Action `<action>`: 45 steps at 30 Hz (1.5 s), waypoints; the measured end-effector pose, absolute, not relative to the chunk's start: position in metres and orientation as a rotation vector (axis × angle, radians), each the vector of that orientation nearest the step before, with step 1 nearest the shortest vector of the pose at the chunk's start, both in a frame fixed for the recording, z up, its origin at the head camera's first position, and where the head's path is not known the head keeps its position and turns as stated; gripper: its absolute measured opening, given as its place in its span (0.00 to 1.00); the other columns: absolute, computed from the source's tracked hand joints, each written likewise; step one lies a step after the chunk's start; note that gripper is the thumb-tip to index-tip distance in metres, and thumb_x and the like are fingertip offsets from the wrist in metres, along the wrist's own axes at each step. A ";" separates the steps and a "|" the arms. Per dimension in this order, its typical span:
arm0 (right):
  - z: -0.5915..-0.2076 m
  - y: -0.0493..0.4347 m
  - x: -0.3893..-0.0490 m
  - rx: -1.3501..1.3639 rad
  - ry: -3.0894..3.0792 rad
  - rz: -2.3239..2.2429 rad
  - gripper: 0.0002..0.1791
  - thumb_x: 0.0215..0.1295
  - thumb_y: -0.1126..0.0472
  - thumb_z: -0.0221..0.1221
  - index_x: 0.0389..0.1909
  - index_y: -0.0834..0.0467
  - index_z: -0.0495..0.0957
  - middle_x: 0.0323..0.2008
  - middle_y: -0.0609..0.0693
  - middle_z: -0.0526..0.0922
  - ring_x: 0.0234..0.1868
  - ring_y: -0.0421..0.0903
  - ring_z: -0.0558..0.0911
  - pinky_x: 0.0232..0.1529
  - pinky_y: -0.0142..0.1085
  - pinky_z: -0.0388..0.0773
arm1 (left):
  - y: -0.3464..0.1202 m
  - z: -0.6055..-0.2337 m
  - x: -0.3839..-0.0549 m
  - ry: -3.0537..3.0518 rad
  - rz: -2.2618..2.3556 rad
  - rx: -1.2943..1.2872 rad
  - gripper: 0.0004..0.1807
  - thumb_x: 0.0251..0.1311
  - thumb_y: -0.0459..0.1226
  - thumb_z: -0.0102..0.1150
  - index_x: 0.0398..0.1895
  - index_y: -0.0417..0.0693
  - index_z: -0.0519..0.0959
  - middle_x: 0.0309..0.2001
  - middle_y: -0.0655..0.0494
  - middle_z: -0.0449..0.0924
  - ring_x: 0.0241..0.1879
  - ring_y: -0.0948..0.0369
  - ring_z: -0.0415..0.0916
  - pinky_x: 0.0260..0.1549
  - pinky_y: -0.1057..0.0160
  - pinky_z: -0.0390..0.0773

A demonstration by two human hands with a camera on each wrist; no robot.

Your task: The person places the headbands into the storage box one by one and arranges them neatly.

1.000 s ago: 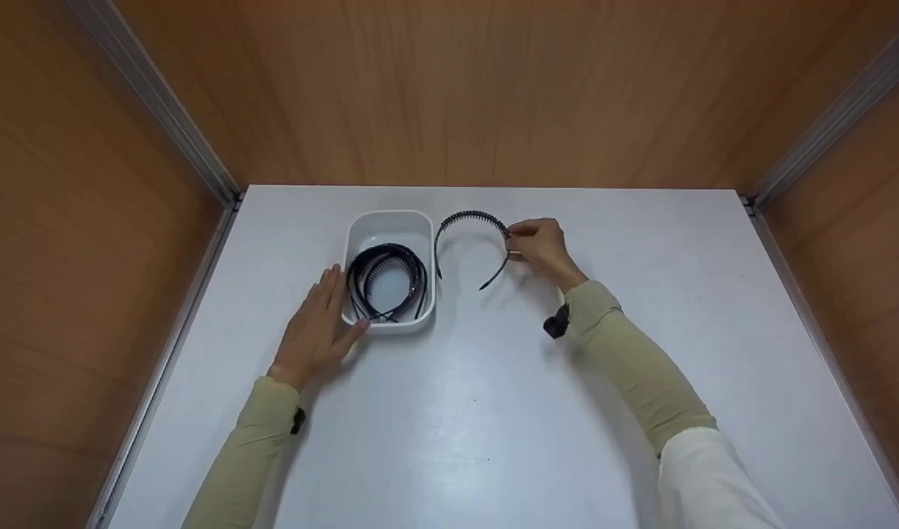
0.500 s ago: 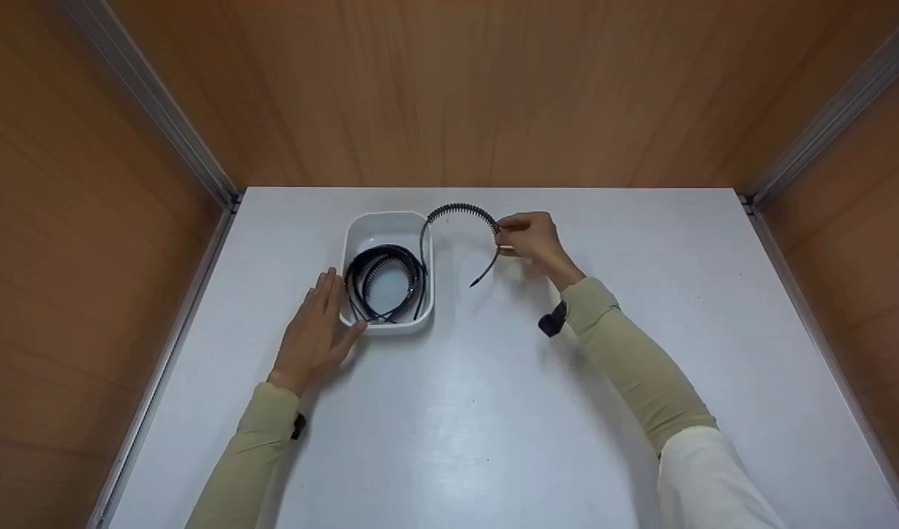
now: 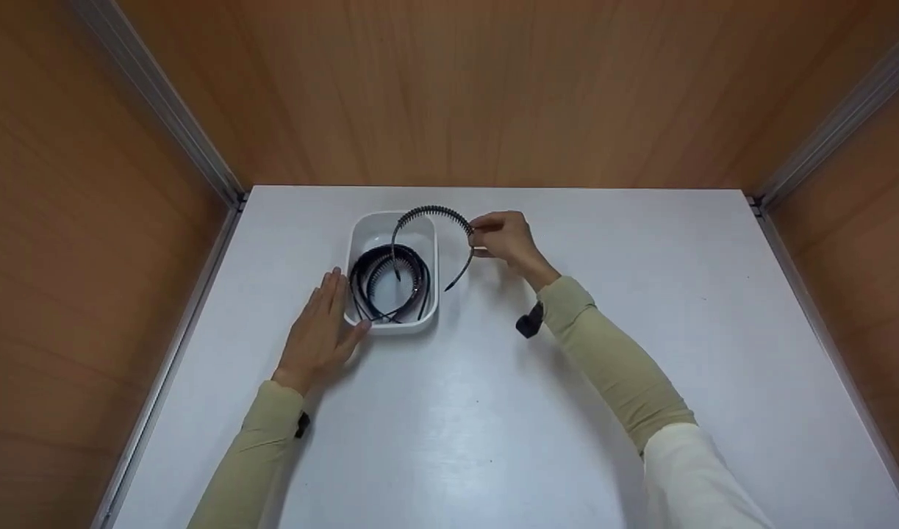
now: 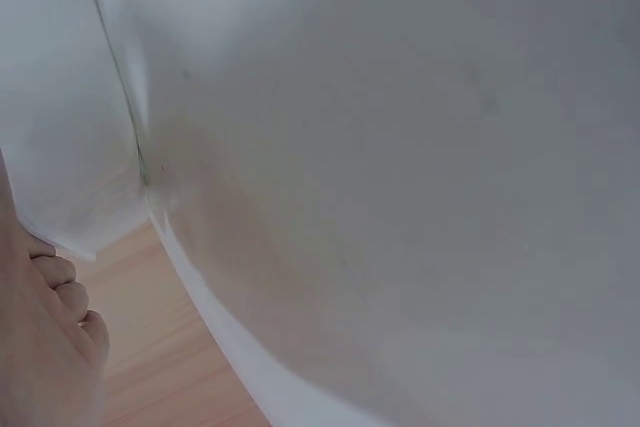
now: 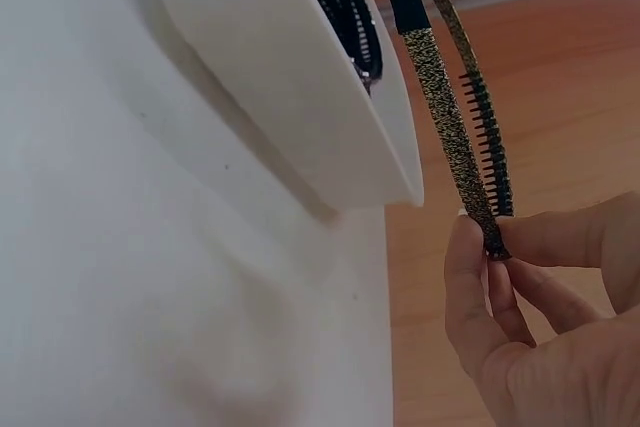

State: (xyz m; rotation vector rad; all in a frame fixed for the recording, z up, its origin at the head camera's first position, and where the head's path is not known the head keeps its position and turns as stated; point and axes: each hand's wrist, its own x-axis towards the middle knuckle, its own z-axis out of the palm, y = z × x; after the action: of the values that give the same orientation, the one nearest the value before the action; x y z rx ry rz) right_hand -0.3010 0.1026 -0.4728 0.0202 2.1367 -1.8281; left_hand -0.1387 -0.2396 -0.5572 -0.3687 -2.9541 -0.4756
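My right hand (image 3: 504, 236) pinches one side of a toothed headband (image 3: 433, 209) held above the right part of a white bin (image 3: 394, 330). In the right wrist view the headband (image 5: 447, 112) looks black with gold glitter and has dark tips; the fingers of the right hand (image 5: 545, 297) grip it by its band. Inside the bin lie several dark headbands (image 3: 361, 275), nested in a ring. Against the bin's left side and near corner rests my left hand (image 3: 317, 334), fingers straight and thumb spread. The left wrist view shows part of this hand (image 4: 45, 327) beside the bin's blurred white wall.
The bin stands on a white table (image 3: 456, 441) near its back edge. Wooden panels (image 3: 449, 88) rise behind and at both sides, with metal rails (image 3: 162, 95) at the corners.
My right hand has carried the headband leftward, from beside the bin to over its right part. The left hand stays against the bin.
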 end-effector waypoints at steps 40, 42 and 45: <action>-0.492 0.031 -0.282 -0.202 2.353 -1.711 0.14 0.60 0.76 0.66 0.46 0.67 0.90 0.36 0.55 0.88 0.35 0.41 0.83 0.34 0.32 0.89 | -0.235 -0.558 -0.139 -2.943 -0.488 -0.369 0.51 0.80 0.61 0.46 0.86 0.34 0.42 0.87 0.38 0.40 0.87 0.47 0.38 0.86 0.49 0.44; -0.492 0.030 -0.281 -0.209 2.374 -1.699 0.13 0.59 0.76 0.66 0.45 0.67 0.90 0.35 0.54 0.88 0.35 0.40 0.82 0.33 0.30 0.88 | -0.234 -0.558 -0.139 -2.943 -0.487 -0.372 0.51 0.80 0.61 0.46 0.86 0.33 0.42 0.87 0.38 0.40 0.87 0.46 0.38 0.86 0.49 0.44; -0.492 0.029 -0.280 -0.228 2.400 -1.682 0.13 0.59 0.75 0.67 0.45 0.66 0.90 0.34 0.53 0.87 0.33 0.40 0.83 0.33 0.30 0.88 | -0.234 -0.558 -0.139 -2.946 -0.492 -0.371 0.51 0.80 0.61 0.46 0.86 0.34 0.42 0.87 0.38 0.40 0.87 0.46 0.38 0.86 0.48 0.44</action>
State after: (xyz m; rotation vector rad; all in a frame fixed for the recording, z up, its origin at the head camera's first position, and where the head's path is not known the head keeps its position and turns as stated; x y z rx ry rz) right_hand -0.2800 0.0288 -0.4923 -0.2278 2.3997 -1.6816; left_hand -0.1386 -0.2345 -0.5580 -0.3706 -2.9457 -0.4923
